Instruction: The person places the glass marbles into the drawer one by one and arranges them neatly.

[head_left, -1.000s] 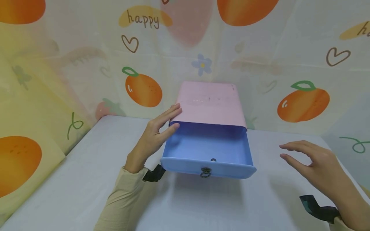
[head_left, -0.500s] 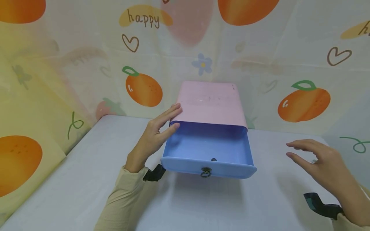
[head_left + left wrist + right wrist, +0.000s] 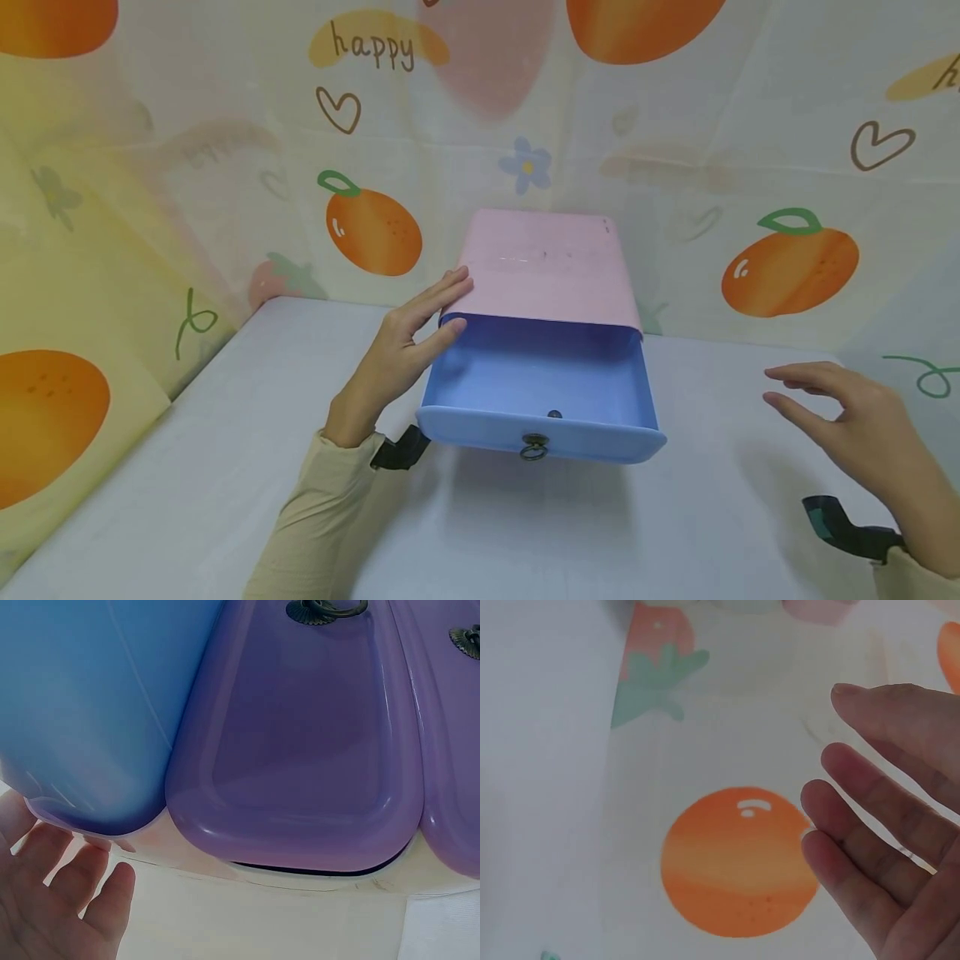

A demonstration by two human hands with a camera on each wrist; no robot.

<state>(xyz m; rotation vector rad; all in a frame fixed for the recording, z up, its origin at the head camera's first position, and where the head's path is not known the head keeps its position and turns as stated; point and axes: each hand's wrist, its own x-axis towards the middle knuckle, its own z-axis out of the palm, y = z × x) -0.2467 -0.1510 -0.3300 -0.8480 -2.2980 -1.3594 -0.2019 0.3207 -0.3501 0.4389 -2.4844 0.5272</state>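
A small drawer cabinet with a pink top (image 3: 546,262) stands at the back of the table. Its blue top drawer (image 3: 517,367) is pulled out, with a bronze ring handle (image 3: 533,448) on the front and a small dark knob-like piece (image 3: 554,414) just inside. My left hand (image 3: 401,354) rests against the cabinet's left side and top edge, fingers extended. In the left wrist view, lower drawer fronts (image 3: 300,750) show below the blue drawer. Off to the right, my right hand (image 3: 855,417) hovers above the table with loosely bent fingers, holding nothing.
The white table (image 3: 555,533) extends on both sides of the cabinet and in front. Behind it hangs a backdrop cloth (image 3: 637,108) printed with oranges and hearts. A black strap piece (image 3: 401,448) juts from the left wrist, another black strap piece (image 3: 847,529) from the right.
My right hand has drifted rightward, farther from the drawer. The left hand, cabinet and pulled-out drawer stay in place.
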